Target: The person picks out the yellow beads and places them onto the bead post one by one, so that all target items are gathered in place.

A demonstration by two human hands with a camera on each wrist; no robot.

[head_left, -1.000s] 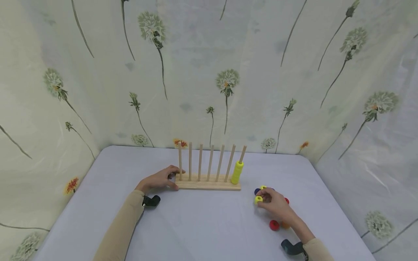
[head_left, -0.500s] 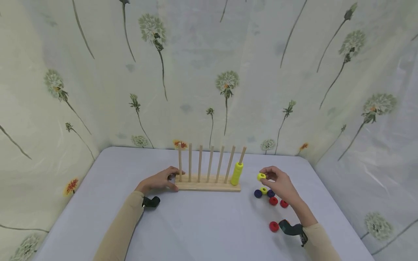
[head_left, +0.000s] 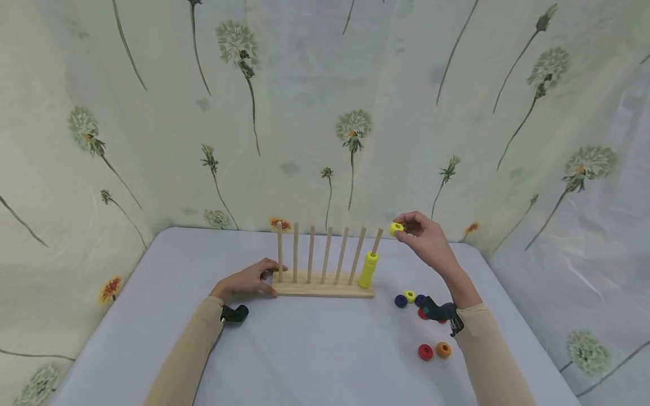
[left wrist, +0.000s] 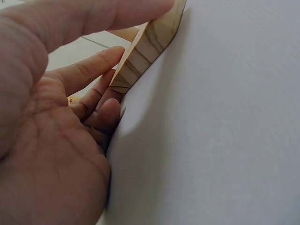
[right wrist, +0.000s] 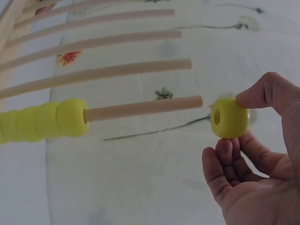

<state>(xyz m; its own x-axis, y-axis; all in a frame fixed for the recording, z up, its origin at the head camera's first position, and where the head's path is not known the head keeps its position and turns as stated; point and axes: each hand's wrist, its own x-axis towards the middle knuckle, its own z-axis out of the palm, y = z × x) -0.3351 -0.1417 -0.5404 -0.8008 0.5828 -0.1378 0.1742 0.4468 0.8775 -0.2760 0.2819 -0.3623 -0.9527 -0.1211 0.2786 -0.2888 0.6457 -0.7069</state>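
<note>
A wooden peg rack (head_left: pixel 325 291) with a row of upright pegs stands on the table. At its left end my left hand (head_left: pixel 247 280) grips the base, thumb in front and fingers behind; the left wrist view shows the base's end grain (left wrist: pixel 147 47) between them. Several yellow beads (head_left: pixel 368 272) are stacked on the rightmost peg (right wrist: pixel 145 108), whose top part is bare. My right hand (head_left: pixel 428 242) pinches one yellow bead (right wrist: pixel 230 118) between thumb and fingers. That bead is just off the tip of this peg, apart from it, its hole facing the peg.
On the table's right lie loose beads: dark blue (head_left: pixel 400 301), yellow (head_left: pixel 409 296), red (head_left: pixel 425 352) and orange (head_left: pixel 443 349). My right wrist camera (head_left: pixel 439 310) partly hides some of them. A flower-printed sheet (head_left: pixel 304 113) hangs behind the table.
My right hand has lifted the yellow bead from beside the loose beads, up and then left to the rightmost peg's top. My left hand and the rack have stayed put.
</note>
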